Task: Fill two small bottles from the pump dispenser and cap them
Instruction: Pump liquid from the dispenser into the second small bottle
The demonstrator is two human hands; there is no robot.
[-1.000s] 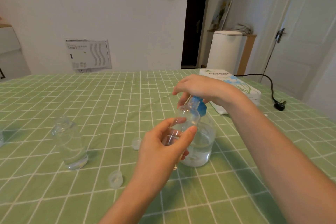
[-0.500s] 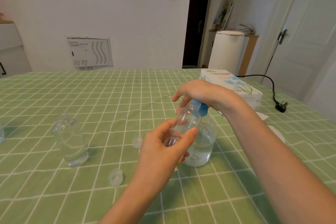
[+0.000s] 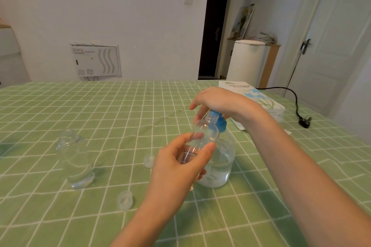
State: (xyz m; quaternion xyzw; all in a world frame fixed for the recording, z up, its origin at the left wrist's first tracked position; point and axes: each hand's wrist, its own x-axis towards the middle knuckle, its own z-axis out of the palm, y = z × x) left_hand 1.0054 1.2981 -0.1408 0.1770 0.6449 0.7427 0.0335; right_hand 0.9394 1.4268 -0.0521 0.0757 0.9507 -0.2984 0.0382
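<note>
Two small translucent plastic caps: the near cap point(image 3: 124, 199) lies at lower centre and the far cap point(image 3: 149, 160) a little above it. Both rest on the green checked tablecloth point(image 3: 50, 216), so neither bottle is capped yet.
Left hand point(image 3: 180, 164): centre of frame, thumb on the right and fingers round the back, gripping the lower body of the small clear plastic bottle point(image 3: 202, 136).
Held bottle: lifted off the cloth and tilted, its open neck leaning up-right against the pump.
Second small clear bottle point(image 3: 74, 158): stands upright at left centre, uncapped, well apart from both hands, with some clear liquid in it.
Clear round pump dispenser point(image 3: 220, 164): stands just behind the held bottle, partly full.
Blue pump head point(image 3: 220, 123): its spout meets the bottle's neck. Whether the tip sits inside the mouth is probably hidden by the neck itself.
Right hand point(image 3: 220, 102): upper centre, palm down on the pump head, fingers drooping loosely over its front, wrist arched, nothing clasped.
Doing it well: seat the mouth under the spout, brace the bottle firmly, press straight down in slow full strokes so the dispenser does not tip, and stop short of the neck.
White tissue box with blue flowers point(image 3: 261, 98): upper right, behind the right wrist.
</note>
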